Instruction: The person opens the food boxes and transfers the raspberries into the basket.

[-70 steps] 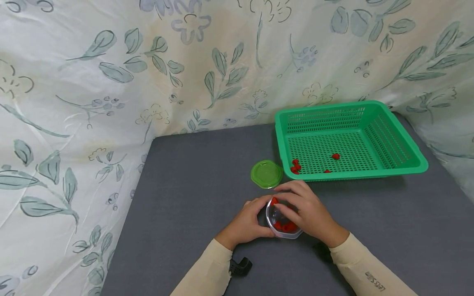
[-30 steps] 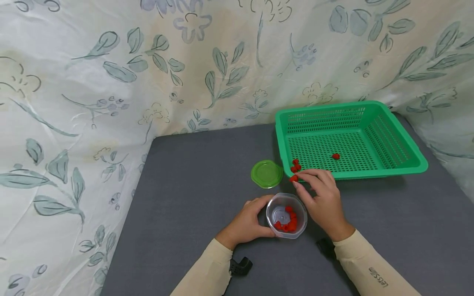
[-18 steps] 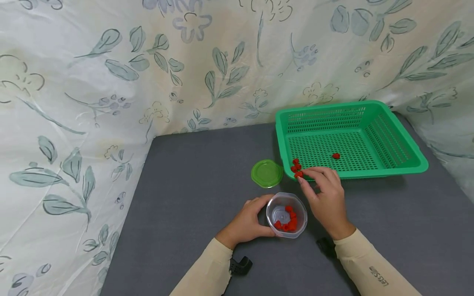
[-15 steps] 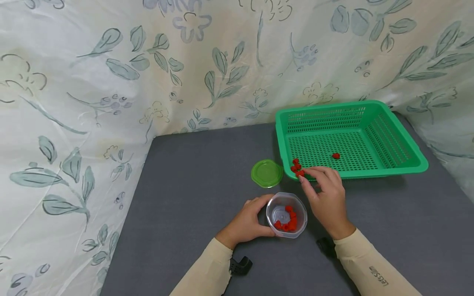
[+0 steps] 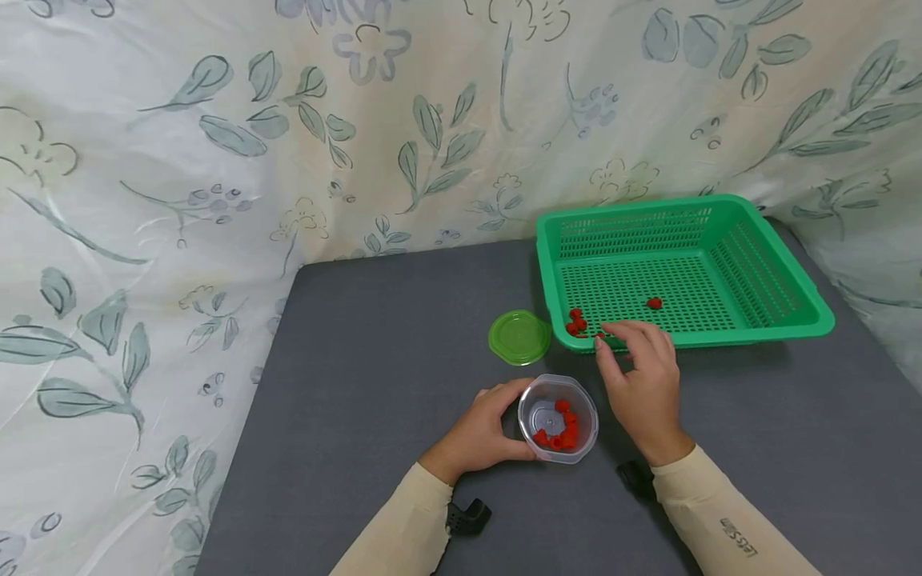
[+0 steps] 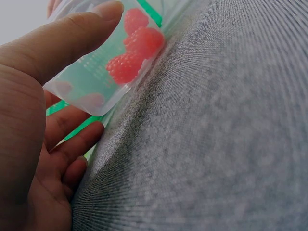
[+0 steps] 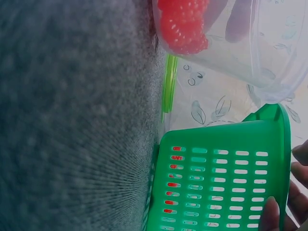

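Left hand: the left hand (image 5: 481, 432) is curled round the near-left side of the clear plastic cup (image 5: 558, 418); in the left wrist view its thumb (image 6: 72, 33) presses on the cup wall (image 6: 91, 77).
Right hand: the right hand (image 5: 643, 380) reaches over the near rim of the green basket (image 5: 756, 332), fingers bent down to the basket floor; whether it pinches a berry there I cannot tell.
Cup: stands upright on the mat, just left of the right wrist and touching the left palm, with a small heap of red raspberries (image 5: 562, 432) in its right half.
Berries in basket: a cluster of loose raspberries (image 5: 575, 322) lies just left of the right fingertips; one single raspberry (image 5: 653, 303) sits just beyond those fingers.
Lid: the green lid (image 5: 519, 338) lies flat beyond the left hand, just beside the basket's near-left corner; from the right wrist it shows edge-on (image 7: 168, 84).
Surface: a grey felt-like mat (image 5: 374, 360) covers the table under both hands.
Room: a pale cloth with leaf and flower print (image 5: 216, 144) hangs behind and to the left of the hands, closing in the table.
Sleeves: both forearms wear a cream sleeve (image 5: 713, 528).
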`<state>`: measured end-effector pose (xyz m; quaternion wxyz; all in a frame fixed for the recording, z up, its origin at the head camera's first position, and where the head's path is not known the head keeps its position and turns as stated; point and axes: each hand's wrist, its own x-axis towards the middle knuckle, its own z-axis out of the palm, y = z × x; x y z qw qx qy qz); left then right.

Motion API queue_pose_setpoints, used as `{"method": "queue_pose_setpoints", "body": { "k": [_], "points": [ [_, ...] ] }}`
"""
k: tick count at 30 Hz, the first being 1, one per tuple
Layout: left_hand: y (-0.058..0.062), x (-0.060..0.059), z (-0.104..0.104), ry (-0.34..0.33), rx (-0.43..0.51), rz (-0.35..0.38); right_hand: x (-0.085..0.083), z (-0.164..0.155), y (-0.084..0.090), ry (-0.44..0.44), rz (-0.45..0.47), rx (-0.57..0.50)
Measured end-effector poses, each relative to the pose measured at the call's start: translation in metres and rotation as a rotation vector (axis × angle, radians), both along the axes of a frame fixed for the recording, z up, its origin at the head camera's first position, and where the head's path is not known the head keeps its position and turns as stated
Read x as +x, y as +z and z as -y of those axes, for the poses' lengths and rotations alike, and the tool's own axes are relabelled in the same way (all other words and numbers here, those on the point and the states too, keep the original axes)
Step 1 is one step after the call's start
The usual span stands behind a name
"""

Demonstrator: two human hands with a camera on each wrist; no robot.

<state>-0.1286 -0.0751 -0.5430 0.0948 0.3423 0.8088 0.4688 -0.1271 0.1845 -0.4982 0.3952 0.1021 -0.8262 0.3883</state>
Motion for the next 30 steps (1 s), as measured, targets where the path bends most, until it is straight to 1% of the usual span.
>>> {"method": "queue_pose_setpoints", "body": {
  "k": [5,9,14,18,26,30],
  "points": [
    [0.0007,0.0004,-0.0003,-0.001,-0.005,0.011,-0.0008,0.001,-0.0001,0.012,-0.04,-0.032],
    [-0.0003,0.0005,-0.0001,-0.004,-0.003,0.008,0.0,0.0015,-0.0012,0.033,-0.082,-0.028],
    [-0.0011,0.0003,-0.0003,-0.004,0.001,-0.007,0.0012,0.0007,-0.001,0.072,-0.084,-0.003],
    [-0.0016,0.0001,-0.0004,-0.002,-0.004,-0.017,0.0015,0.0009,-0.0001,0.146,-0.098,0.026],
    [-0.0018,0.0001,0.0,-0.004,-0.01,-0.018,0.0004,0.0045,0.0005,0.346,-0.127,0.104],
    [-0.0019,-0.0006,-0.0002,-0.008,-0.009,-0.025,0.001,0.0048,0.0011,0.426,-0.088,0.144]
  ]
}}
